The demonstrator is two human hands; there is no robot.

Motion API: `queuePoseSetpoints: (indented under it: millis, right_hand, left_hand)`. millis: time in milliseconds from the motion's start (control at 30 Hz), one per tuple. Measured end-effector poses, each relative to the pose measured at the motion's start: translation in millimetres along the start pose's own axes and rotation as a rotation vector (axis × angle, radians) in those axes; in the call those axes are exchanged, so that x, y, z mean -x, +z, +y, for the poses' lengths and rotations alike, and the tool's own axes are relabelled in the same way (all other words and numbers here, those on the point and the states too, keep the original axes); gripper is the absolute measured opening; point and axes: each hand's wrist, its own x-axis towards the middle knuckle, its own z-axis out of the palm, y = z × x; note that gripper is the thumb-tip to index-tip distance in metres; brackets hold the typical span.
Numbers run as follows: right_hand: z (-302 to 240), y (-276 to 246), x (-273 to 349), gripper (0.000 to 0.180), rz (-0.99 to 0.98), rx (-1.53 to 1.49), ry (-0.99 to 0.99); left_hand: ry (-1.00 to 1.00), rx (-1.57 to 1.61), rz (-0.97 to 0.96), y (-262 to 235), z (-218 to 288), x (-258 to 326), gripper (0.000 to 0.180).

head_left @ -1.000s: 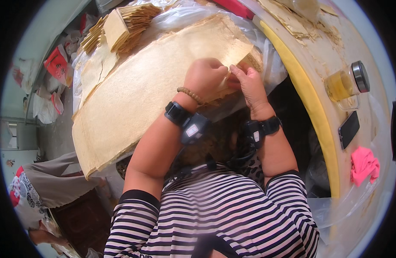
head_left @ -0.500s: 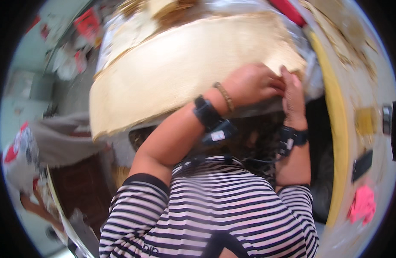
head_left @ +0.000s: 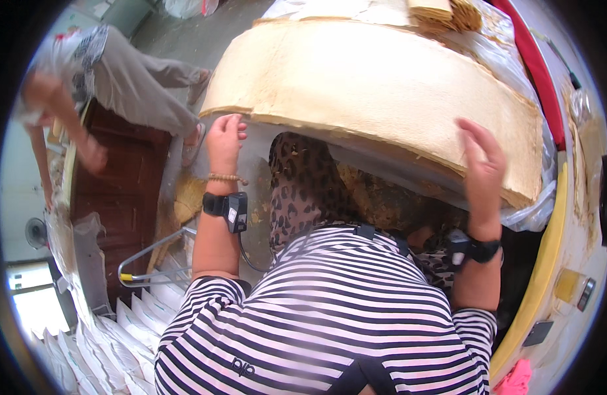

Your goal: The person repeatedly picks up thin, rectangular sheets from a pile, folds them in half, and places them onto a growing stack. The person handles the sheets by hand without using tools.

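Pale tan sheets, thin and stiff like dried wafer or veneer, lie in a big stack [head_left: 382, 85] that fills the upper middle of the view; its near edge hangs over the person's lap. Under the stack there is clear plastic film [head_left: 534, 210], and at the right runs the yellow rim [head_left: 547, 263] of the table, with a red strip [head_left: 534, 66] along its far side. A smaller bundle of narrow sheets [head_left: 448, 13] sits at the far edge of the stack. On the floor [head_left: 178, 39] at the left, grey concrete, another person [head_left: 112, 72] bends beside a dark brown wooden panel [head_left: 125, 191]. White folded papers [head_left: 119, 329] lie in rows at the lower left corner, near a metal wire frame [head_left: 152, 257].

The left hand [head_left: 225, 141] is raised at the left corner of the stack, fingers half open, its fingertips just touching the lower edge; it grips nothing. The right hand [head_left: 482, 164] is open with the fingers spread, and lies against the front edge of the stack near its right corner, without closing on it.
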Motion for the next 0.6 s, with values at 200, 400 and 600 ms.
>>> queuePoseSetpoints:
  millis: [200,400,600]
  right_hand:
    - [-86,164,-35,0.037,-0.293,0.252,-0.448]
    - [-95,228,-40,0.046,-0.374,0.455,-0.439]
    - [-91,235,-45,0.035,-0.339,0.477,-0.579]
  left_hand:
    - [-0.006,0.219,-0.279,19,-15,-2,0.032]
    - [-0.128,0.241,-0.408,11,11,-4,0.037]
    - [-0.172,0.404,-0.438,9,6,-7,0.035]
